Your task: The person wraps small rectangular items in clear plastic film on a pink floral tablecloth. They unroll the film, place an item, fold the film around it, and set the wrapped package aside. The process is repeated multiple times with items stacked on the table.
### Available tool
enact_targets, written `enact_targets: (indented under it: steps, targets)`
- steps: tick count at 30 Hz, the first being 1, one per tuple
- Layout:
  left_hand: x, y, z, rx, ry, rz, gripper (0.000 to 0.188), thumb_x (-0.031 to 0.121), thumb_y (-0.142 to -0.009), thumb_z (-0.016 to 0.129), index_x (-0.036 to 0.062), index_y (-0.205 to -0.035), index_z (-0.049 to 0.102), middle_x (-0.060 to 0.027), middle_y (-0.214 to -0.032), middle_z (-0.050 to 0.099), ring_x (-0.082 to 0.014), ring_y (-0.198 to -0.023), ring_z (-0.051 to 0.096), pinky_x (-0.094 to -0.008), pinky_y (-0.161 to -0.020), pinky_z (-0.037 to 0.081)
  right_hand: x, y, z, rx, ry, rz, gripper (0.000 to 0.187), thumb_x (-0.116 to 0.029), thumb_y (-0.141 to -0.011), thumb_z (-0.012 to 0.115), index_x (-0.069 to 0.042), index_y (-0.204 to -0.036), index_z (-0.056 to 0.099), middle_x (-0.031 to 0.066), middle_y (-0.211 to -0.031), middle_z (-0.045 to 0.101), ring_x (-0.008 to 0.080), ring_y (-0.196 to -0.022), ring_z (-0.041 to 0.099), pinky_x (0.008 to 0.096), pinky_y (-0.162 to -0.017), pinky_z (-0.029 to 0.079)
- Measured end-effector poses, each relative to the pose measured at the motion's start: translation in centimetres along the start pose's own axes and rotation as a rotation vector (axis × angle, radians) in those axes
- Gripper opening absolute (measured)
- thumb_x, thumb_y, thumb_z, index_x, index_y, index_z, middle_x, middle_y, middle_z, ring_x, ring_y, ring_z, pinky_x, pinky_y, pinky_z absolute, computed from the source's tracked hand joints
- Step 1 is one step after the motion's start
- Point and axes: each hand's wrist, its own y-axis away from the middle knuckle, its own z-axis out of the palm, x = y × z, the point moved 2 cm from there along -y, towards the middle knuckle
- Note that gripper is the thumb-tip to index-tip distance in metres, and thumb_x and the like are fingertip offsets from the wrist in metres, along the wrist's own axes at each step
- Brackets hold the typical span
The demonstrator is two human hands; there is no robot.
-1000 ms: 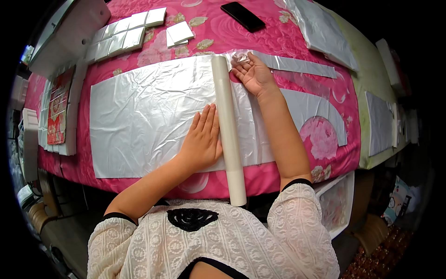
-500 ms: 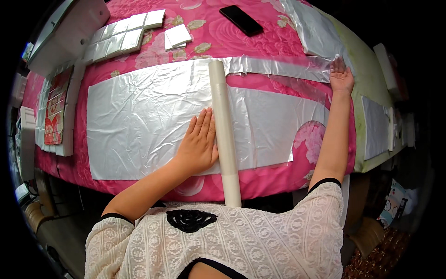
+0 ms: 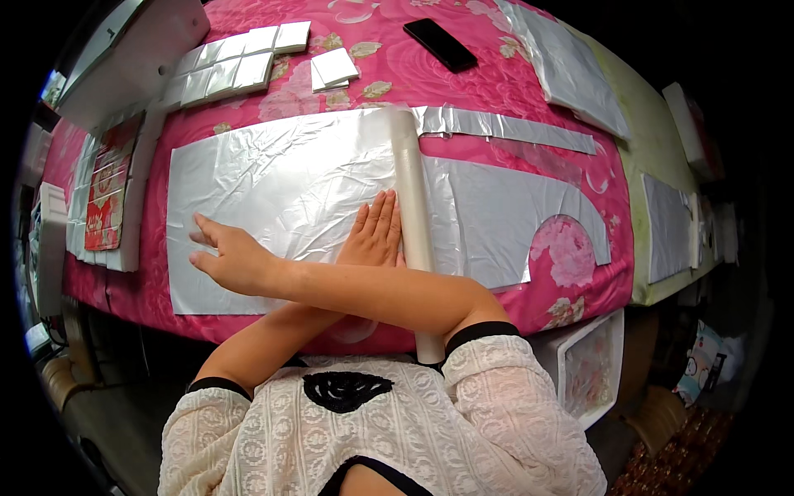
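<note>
Where the roll lies: pale tube-like roll (image 3: 410, 194) set front to back on the worktop (image 3: 513, 91); near end juts just past the near edge, far end well short of the far edge.
Plastic sheet (image 3: 277, 186): silver, wrinkled, spread left of the roll toward the worktop's left edge.
Cut piece (image 3: 488, 215): silver too, right of the roll, curved notch facing the worktop's right edge; whether joined to the sheet, cannot tell.
Left hand (image 3: 372, 244): palm down on the sheet, fingers straight and together, close along the roll's left side; grips nothing.
Right hand (image 3: 236, 260): crossed over the left arm (image 3: 269, 339), above the sheet's left part; fingers loosely spread, thumb apart, nothing seen in it. Contact unclear.
Step in hand: seemingly steadying roll and sheet left-handed, right hand tending the sheet.
Next move calls for: probably firm left-hand pressure, roll kept from shifting.
</note>
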Motion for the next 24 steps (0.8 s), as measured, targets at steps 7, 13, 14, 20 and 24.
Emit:
enact_targets:
  steps: [7,13,14,20,24]
  targets:
    - [0.6,-0.1,-0.2,0.035,0.070,0.010,0.071,0.024,-0.080,0.041,-0.0112,-0.137,0.021,-0.0269,-0.145,0.019,-0.0365,-0.138,0.016,-0.0462,-0.112,0.011,-1.6,-3.0,5.2,-0.125,0.322,-0.126,0.073,-0.027,-0.084,0.055,0.009,-0.138,0.021,0.0298,-0.129,0.043,0.0375,-0.124,0.040,0.0376,-0.104,0.032]
    - [0.1,0.1,-0.7,0.192,0.283,0.020,0.065,0.025,-0.084,0.040,-0.0121,-0.135,0.023,-0.0278,-0.143,0.023,-0.0380,-0.136,0.019,-0.0470,-0.111,0.015,-4.6,8.5,-8.9,0.180,0.857,-0.496,0.049,-0.017,-0.079,0.063,-0.002,-0.124,0.050,0.0185,-0.122,0.054,0.0341,-0.117,0.049,0.0405,-0.098,0.039]
    - [0.6,0.0,-2.6,0.246,0.590,0.035,0.064,0.025,-0.085,0.039,-0.0131,-0.134,0.025,-0.0284,-0.143,0.023,-0.0395,-0.136,0.019,-0.0474,-0.111,0.015,-5.0,10.9,-11.6,0.237,0.948,-0.413,0.044,-0.015,-0.080,0.063,-0.002,-0.121,0.052,0.0167,-0.121,0.055,0.0329,-0.115,0.050,0.0399,-0.097,0.040]
    - [0.5,0.1,-0.6,0.154,0.214,-0.019,0.066,0.021,-0.081,0.039,-0.0132,-0.135,0.022,-0.0311,-0.143,0.019,-0.0399,-0.136,0.015,-0.0462,-0.112,0.010,-3.5,20.0,-18.4,0.161,1.301,-0.201,0.049,-0.028,-0.084,0.058,-0.001,-0.124,0.050,0.0171,-0.131,0.047,0.0322,-0.121,0.045,0.0410,-0.101,0.036]
    - [-1.3,0.9,-3.8,0.226,0.589,-0.041,0.069,0.008,-0.077,0.043,-0.0084,-0.139,0.018,-0.0268,-0.145,0.017,-0.0375,-0.137,0.016,-0.0426,-0.112,0.013,-3.0,19.3,-18.1,0.029,1.358,-0.142,0.057,-0.042,-0.087,0.049,-0.007,-0.132,0.044,0.0122,-0.141,0.037,0.0312,-0.131,0.033,0.0447,-0.107,0.025]
